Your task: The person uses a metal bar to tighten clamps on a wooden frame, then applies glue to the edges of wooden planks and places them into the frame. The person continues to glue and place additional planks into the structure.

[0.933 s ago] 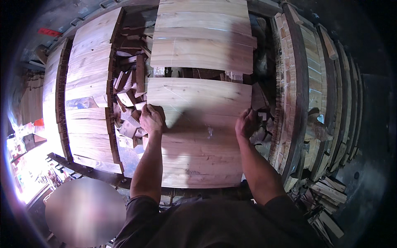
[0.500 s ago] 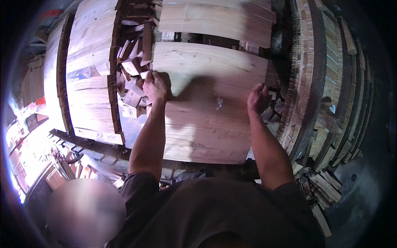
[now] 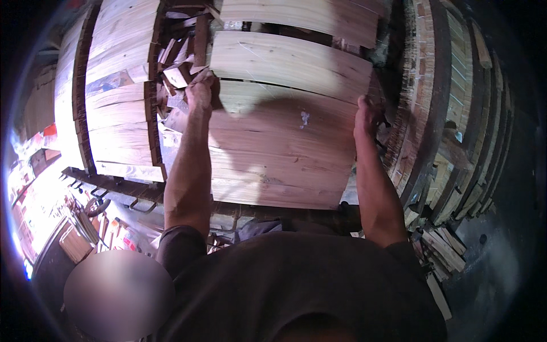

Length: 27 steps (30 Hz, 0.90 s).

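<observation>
A pale wooden panel of several planks (image 3: 279, 154) lies flat before me. A thin dark gap separates it from a pale wooden board (image 3: 285, 60) just beyond. My left hand (image 3: 199, 91) is closed at the left edge, at the gap's left end. My right hand (image 3: 368, 117) is closed at the opposite edge, near the gap's right end. Both hands appear to grip the edges there, but the fingers are partly hidden, and I cannot tell exactly which piece each one clasps. A small whitish mark (image 3: 304, 118) shows on the panel.
Farther off lies another pale panel (image 3: 307, 14). Wood offcuts (image 3: 178, 74) are heaped left of my left hand, beside more panels (image 3: 119, 125). Stacked timber (image 3: 419, 97) rises on the right. A dark rail with hooks (image 3: 122, 191) runs along the near left.
Both hands have moved away from me along the panel's sides. A gap has opened between the far board and the nearer planks. The whole view has shifted slightly.
</observation>
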Each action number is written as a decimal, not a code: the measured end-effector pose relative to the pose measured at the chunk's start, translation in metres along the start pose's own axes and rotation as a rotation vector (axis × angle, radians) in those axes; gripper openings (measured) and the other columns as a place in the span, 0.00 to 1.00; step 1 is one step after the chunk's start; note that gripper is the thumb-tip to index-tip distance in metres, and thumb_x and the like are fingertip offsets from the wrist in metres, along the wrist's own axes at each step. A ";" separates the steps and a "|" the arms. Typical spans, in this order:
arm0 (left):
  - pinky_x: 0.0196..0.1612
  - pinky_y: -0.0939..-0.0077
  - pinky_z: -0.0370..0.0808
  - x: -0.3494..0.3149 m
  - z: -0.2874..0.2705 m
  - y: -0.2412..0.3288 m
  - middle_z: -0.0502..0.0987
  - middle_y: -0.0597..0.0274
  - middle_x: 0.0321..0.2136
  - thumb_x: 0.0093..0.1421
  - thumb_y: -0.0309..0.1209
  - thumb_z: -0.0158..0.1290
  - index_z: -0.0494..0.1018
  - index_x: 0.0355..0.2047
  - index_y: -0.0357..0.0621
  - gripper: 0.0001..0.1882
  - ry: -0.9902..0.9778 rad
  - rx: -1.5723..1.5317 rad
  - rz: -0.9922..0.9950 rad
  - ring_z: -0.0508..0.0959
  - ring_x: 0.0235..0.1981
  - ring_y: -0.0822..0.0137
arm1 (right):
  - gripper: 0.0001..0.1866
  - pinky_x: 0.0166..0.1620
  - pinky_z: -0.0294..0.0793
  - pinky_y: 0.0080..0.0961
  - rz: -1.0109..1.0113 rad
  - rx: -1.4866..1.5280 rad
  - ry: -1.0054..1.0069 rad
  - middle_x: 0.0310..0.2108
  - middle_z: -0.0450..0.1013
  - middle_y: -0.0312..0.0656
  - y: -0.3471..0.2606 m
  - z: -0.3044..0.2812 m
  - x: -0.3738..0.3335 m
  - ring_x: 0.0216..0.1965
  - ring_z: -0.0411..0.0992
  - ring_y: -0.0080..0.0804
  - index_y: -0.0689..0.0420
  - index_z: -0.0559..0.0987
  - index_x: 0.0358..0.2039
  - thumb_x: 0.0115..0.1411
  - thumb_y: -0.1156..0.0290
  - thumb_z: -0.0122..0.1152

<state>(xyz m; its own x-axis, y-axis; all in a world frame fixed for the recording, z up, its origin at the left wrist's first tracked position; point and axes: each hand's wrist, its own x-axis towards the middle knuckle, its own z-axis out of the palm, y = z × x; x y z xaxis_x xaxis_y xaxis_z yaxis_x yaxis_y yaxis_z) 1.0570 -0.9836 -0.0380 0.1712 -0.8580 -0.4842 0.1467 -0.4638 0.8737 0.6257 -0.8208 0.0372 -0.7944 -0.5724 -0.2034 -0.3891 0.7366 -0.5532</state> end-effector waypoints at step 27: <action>0.46 0.81 0.72 -0.036 0.050 0.065 0.79 0.62 0.42 0.64 0.30 0.57 0.74 0.53 0.33 0.20 -0.075 0.131 0.008 0.76 0.41 0.73 | 0.21 0.36 0.74 0.27 0.229 0.776 -0.258 0.41 0.76 0.36 0.056 0.024 0.081 0.34 0.76 0.27 0.54 0.78 0.48 0.62 0.52 0.61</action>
<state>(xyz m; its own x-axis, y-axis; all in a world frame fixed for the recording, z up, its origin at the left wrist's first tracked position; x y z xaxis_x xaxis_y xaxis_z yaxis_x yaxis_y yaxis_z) 1.0116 -0.9942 0.0384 0.0975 -0.8735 -0.4769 0.0165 -0.4777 0.8784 0.5509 -0.8344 -0.0294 -0.6462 -0.5729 -0.5041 0.2739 0.4424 -0.8539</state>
